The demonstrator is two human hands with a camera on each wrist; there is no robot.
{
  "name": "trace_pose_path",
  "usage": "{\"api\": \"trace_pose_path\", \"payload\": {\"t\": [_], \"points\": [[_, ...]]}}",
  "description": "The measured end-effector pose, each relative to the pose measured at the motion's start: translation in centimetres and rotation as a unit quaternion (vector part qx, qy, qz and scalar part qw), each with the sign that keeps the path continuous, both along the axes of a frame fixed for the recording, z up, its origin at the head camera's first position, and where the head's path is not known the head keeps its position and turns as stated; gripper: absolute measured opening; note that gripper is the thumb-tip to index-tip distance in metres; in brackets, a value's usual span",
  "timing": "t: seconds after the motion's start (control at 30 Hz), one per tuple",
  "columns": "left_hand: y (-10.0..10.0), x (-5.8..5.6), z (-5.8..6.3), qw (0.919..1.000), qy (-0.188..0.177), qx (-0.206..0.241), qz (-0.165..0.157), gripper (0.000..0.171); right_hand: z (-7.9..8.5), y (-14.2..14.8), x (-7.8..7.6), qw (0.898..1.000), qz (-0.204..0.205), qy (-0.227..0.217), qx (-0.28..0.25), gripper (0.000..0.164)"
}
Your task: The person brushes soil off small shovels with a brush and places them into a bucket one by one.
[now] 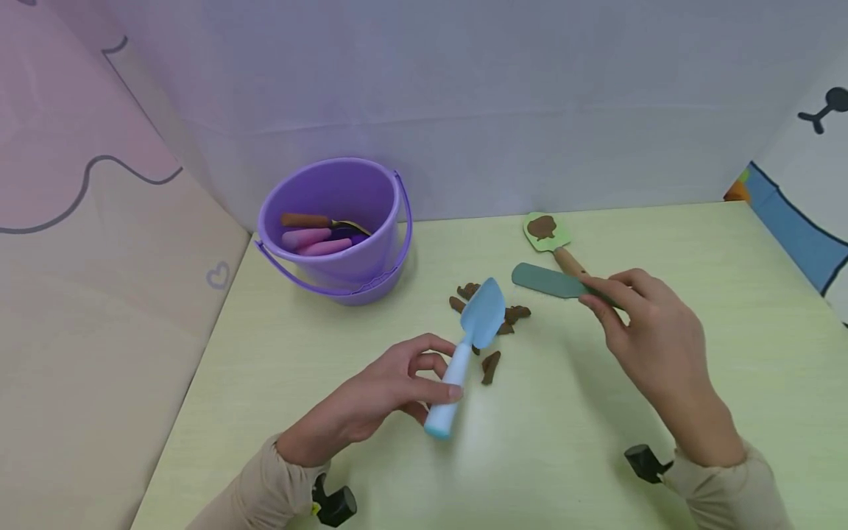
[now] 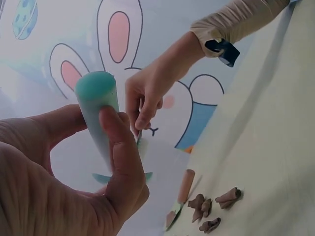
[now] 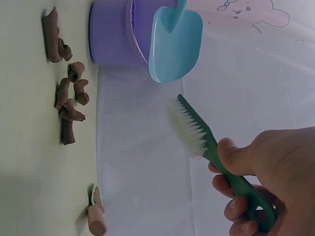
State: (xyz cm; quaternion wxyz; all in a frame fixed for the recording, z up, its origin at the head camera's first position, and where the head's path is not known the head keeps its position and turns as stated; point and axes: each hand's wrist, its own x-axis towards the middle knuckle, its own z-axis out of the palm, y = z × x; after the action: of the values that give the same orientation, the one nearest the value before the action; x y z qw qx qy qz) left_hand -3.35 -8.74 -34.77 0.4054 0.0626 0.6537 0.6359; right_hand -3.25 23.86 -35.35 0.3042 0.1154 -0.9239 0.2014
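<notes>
My left hand (image 1: 391,375) grips the pale handle of a light blue hand trowel (image 1: 486,309), fingers and thumb curled round it. The blade points away over several curled brown pieces (image 1: 490,366) on the table and covers part of them. In the left wrist view the trowel's teal handle end (image 2: 96,86) faces the camera. My right hand (image 1: 652,331) holds a green brush (image 1: 546,281) by its handle, raised above the table to the right of the pieces. White bristles (image 3: 189,130) show in the right wrist view, apart from the trowel and the pieces.
A purple bucket (image 1: 361,269) stands at the back left, with a wooden-handled tool (image 1: 305,220) and pink handles (image 1: 324,247) inside. Behind the brush lies a light green tool (image 1: 556,237) with a wooden handle and a brown patch. A pale curtain (image 1: 503,110) borders the table's back.
</notes>
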Motion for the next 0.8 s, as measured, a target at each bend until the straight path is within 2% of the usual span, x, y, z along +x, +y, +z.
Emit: {"api": "trace_pose_path", "payload": {"t": [0.17,0.4,0.57,0.67,0.8], "points": [[-0.2,-0.1,-0.5,0.9993,0.025,-0.029,-0.001,0.055,-0.2,0.1,0.1,1.000,0.002,-0.002,-0.009,0.034],[0.0,-0.1,-1.3,0.9956,0.046,-0.078,0.023,0.059,-0.3,0.1,0.2,1.000,0.012,-0.001,-0.019,0.036],[0.2,-0.1,-1.8,0.9886,0.102,-0.107,0.029,0.055,-0.3,-0.1,0.4,0.999,0.030,0.000,-0.033,0.033],[0.4,0.0,-2.1,0.9738,0.165,-0.155,0.024,0.052,-0.4,-0.5,0.6,0.998,0.045,-0.005,-0.051,0.032],[0.9,0.3,-2.1,0.9406,0.246,-0.234,0.014,0.050,-0.5,-1.1,0.9,0.995,0.070,-0.019,-0.075,0.034]]}}
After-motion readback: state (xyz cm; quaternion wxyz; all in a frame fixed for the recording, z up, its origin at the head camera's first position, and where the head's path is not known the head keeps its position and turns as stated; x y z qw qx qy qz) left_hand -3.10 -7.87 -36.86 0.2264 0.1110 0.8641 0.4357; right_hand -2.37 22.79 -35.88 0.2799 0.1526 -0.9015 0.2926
